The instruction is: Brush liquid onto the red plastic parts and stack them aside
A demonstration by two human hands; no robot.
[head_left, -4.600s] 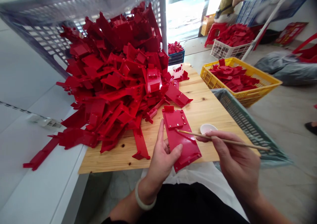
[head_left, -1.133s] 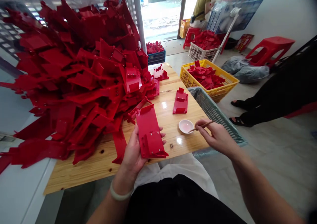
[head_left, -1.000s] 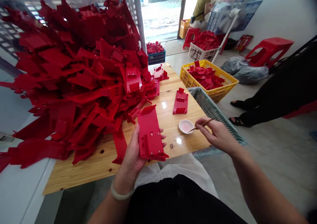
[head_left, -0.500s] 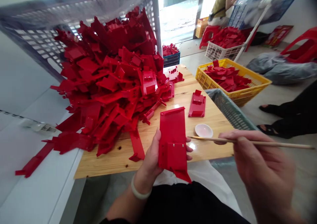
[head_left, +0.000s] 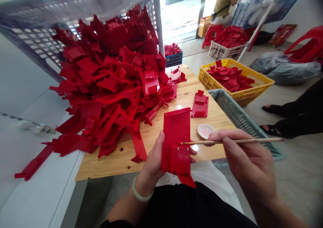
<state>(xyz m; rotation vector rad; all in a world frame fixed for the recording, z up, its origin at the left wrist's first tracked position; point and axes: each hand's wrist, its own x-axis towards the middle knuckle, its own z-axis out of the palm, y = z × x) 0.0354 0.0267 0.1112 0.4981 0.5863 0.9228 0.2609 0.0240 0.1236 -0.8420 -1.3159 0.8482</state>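
Gripping panel (head_left: 176, 127) in left hand (head_left: 154, 155), brush (head_left: 262, 140) in right hand (head_left: 247, 160). Could tip nearby dish (head_left: 205, 130) by drawing brush back too low.

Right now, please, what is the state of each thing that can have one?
Red plate, held in left hand
Brush, held in right hand, tip at red plate
Small dish, upright, pinkish inside
Grey crate, tipped, red parts spilling out
Yellow basket, loaded
White basket, loaded

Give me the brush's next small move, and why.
I'd probably guide the brush slightly toward the pale spots on the red part: the right hand holds it with its tip just beside them, and the left hand grips the part.
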